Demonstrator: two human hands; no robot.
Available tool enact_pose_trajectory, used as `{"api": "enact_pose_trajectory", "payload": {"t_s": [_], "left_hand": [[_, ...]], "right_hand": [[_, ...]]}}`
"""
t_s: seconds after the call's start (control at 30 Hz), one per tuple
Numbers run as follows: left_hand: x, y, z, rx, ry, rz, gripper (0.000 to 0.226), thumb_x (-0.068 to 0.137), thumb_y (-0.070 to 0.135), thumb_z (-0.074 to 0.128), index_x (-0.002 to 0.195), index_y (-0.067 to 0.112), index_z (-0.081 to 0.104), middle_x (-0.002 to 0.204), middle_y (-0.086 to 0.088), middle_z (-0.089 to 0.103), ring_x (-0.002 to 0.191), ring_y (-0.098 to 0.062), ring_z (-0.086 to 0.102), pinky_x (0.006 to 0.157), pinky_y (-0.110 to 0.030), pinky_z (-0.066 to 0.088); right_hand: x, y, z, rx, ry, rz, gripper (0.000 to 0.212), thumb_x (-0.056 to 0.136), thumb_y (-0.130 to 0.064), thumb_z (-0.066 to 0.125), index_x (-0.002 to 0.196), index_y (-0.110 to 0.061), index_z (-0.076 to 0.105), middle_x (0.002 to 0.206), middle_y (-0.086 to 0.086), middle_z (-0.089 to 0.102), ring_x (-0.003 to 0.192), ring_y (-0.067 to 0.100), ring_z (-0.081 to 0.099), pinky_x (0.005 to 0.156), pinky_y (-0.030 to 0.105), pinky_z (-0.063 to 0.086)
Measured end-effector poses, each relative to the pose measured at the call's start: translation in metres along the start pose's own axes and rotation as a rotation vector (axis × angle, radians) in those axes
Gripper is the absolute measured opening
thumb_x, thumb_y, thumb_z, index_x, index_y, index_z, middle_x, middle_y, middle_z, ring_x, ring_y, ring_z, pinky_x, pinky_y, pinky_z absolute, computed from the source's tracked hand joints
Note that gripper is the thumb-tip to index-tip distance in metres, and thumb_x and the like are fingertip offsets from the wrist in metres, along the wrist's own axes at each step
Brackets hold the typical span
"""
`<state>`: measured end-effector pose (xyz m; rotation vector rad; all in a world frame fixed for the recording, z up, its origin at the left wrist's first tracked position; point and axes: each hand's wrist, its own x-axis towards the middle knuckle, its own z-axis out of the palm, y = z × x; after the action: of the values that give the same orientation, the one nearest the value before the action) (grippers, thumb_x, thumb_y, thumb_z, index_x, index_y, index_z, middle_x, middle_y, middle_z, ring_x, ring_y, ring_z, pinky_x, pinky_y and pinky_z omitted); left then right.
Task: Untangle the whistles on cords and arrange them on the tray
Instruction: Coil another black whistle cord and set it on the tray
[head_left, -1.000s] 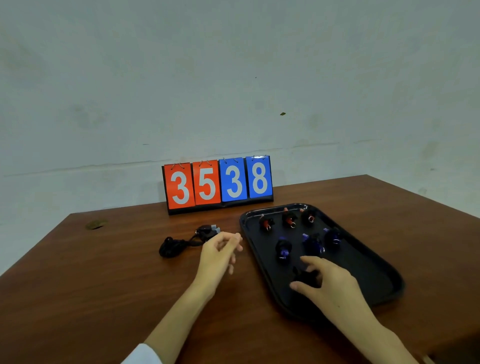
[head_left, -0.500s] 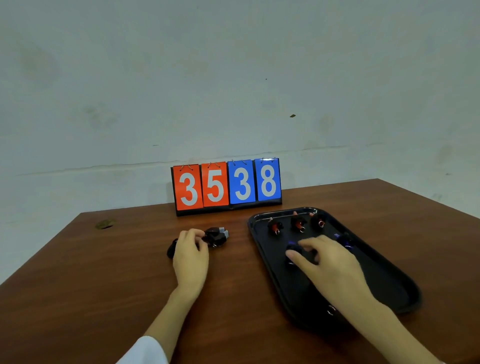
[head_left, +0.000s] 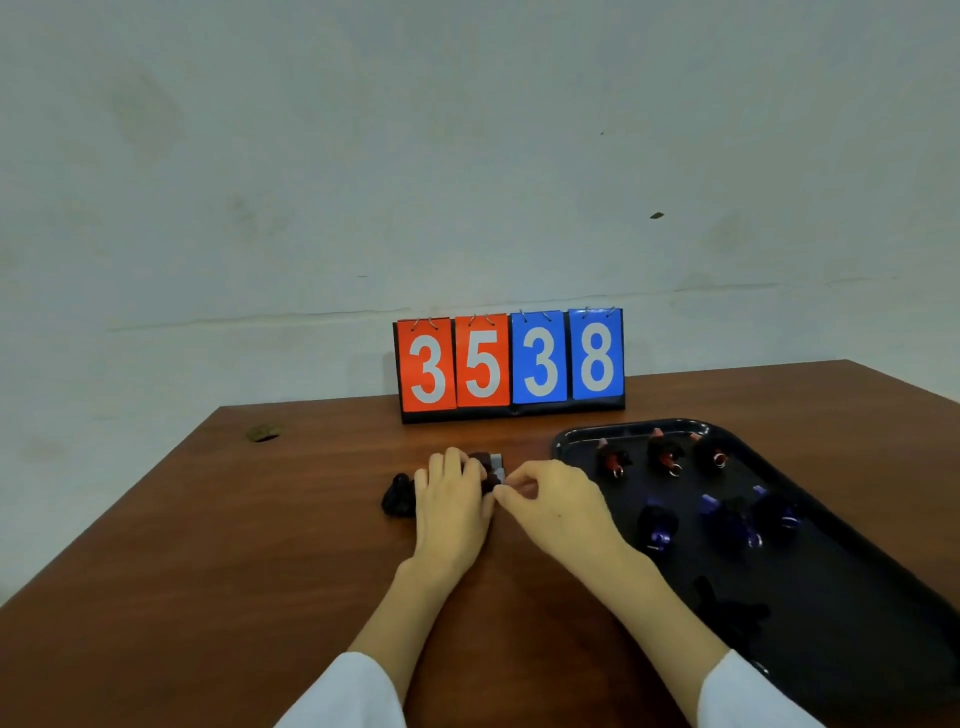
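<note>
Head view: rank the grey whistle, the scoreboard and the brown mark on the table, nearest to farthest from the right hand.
1. Grey whistle, at the fingertips of the right hand.
2. Scoreboard, farther back, slightly left.
3. Brown mark, far back left.

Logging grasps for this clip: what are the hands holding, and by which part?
The dark whistle on the table: the left hand curls over its body, the right hand pinches its grey end. Its bunched cord lies beside the left hand.
</note>
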<state>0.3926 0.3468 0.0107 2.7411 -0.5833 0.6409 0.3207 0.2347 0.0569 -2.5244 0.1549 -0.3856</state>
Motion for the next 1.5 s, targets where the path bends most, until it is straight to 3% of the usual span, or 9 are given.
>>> {"api": "enact_pose_trajectory", "payload": {"t_s": [0.13, 0.3, 0.47, 0.67, 0.77, 0.87, 1.0, 1.27, 1.5], "left_hand": [[-0.007, 0.005, -0.003, -0.083, 0.021, 0.088, 0.024, 0.093, 0.029, 0.053, 0.115, 0.023, 0.057, 0.120, 0.006, 0.059, 0.121, -0.016, 0.041, 0.102, -0.031, 0.028], [-0.019, 0.032, -0.035, -0.600, 0.273, -0.188, 0.037, 0.086, 0.021, 0.065, 0.121, 0.026, 0.052, 0.109, 0.011, 0.058, 0.109, -0.006, 0.050, 0.092, -0.020, 0.038], [-0.031, 0.055, -0.063, -0.754, 0.241, -0.161, 0.055, 0.087, 0.016, 0.064, 0.134, 0.029, 0.039, 0.112, 0.015, 0.056, 0.099, -0.005, 0.058, 0.086, -0.021, 0.052], [-0.042, 0.062, -0.065, -0.616, 0.069, -0.006, 0.075, 0.089, 0.016, 0.061, 0.145, 0.039, 0.017, 0.118, 0.025, 0.047, 0.096, 0.004, 0.057, 0.080, -0.010, 0.047], [-0.044, 0.055, -0.060, -0.570, 0.004, -0.078, 0.056, 0.093, 0.016, 0.055, 0.138, 0.038, 0.030, 0.101, 0.023, 0.052, 0.074, 0.001, 0.059, 0.071, -0.012, 0.049], [-0.044, 0.046, -0.056, -0.693, -0.091, -0.200, 0.018, 0.094, 0.014, 0.050, 0.102, 0.027, 0.059, 0.091, 0.011, 0.064, 0.071, -0.003, 0.064, 0.067, -0.016, 0.053], [-0.035, 0.036, -0.053, -0.721, -0.199, -0.330, 0.017, 0.094, 0.017, 0.050, 0.086, 0.025, 0.062, 0.090, 0.009, 0.067, 0.085, -0.004, 0.062, 0.072, -0.018, 0.047], [-0.031, 0.032, -0.053, -0.824, -0.221, -0.441, 0.030, 0.095, 0.004, 0.040, 0.085, 0.018, 0.065, 0.103, 0.004, 0.065, 0.102, -0.008, 0.054, 0.088, -0.026, 0.038], [-0.042, 0.019, -0.055, -0.437, -0.190, -0.355, 0.045, 0.087, -0.006, 0.040, 0.074, 0.029, 0.065, 0.129, 0.000, 0.057, 0.129, -0.023, 0.041, 0.108, -0.038, 0.030]], "right_hand": [[0.000, 0.004, -0.005, 0.080, -0.018, 0.066, 0.032, 0.091, -0.041, 0.052, 0.115, -0.022, 0.062, 0.108, -0.003, 0.067, 0.088, 0.006, 0.059, 0.073, 0.018, 0.043], [0.001, 0.003, -0.005, 0.380, 0.018, 0.186, 0.059, 0.086, -0.053, 0.052, 0.129, -0.013, 0.049, 0.109, 0.003, 0.066, 0.088, 0.014, 0.066, 0.080, 0.029, 0.055], [-0.005, -0.008, -0.020, 0.766, 0.098, 0.167, 0.018, 0.087, -0.030, 0.061, 0.092, -0.015, 0.070, 0.085, 0.001, 0.069, 0.087, 0.017, 0.065, 0.083, 0.033, 0.054], [-0.004, -0.018, -0.045, 1.038, 0.223, 0.237, 0.014, 0.093, -0.027, 0.051, 0.097, -0.015, 0.058, 0.090, 0.005, 0.068, 0.090, 0.018, 0.066, 0.089, 0.039, 0.052], [-0.002, -0.029, -0.070, 1.072, 0.289, 0.158, 0.015, 0.097, -0.030, 0.043, 0.103, -0.017, 0.048, 0.080, 0.004, 0.069, 0.080, 0.018, 0.068, 0.085, 0.036, 0.053], [-0.004, -0.045, -0.103, 1.121, 0.319, 0.066, 0.017, 0.099, -0.029, 0.038, 0.106, -0.014, 0.043, 0.073, 0.006, 0.060, 0.054, 0.014, 0.062, 0.060, 0.030, 0.057], [-0.002, -0.058, -0.139, 1.060, 0.366, -0.007, 0.019, 0.100, -0.031, 0.034, 0.100, -0.013, 0.041, 0.065, 0.002, 0.049, 0.032, 0.001, 0.034, 0.034, 0.016, 0.032], [-0.003, -0.063, -0.173, 1.104, 0.374, -0.085, 0.022, 0.099, -0.035, 0.036, 0.086, -0.019, 0.043, 0.055, -0.003, 0.042, 0.036, 0.004, 0.027, 0.034, 0.017, 0.023], [0.000, -0.058, -0.212, 1.215, 0.474, -0.088, 0.023, 0.099, -0.033, 0.038, 0.086, -0.015, 0.043, 0.055, -0.002, 0.041, 0.035, 0.006, 0.023, 0.034, 0.019, 0.019]]}}
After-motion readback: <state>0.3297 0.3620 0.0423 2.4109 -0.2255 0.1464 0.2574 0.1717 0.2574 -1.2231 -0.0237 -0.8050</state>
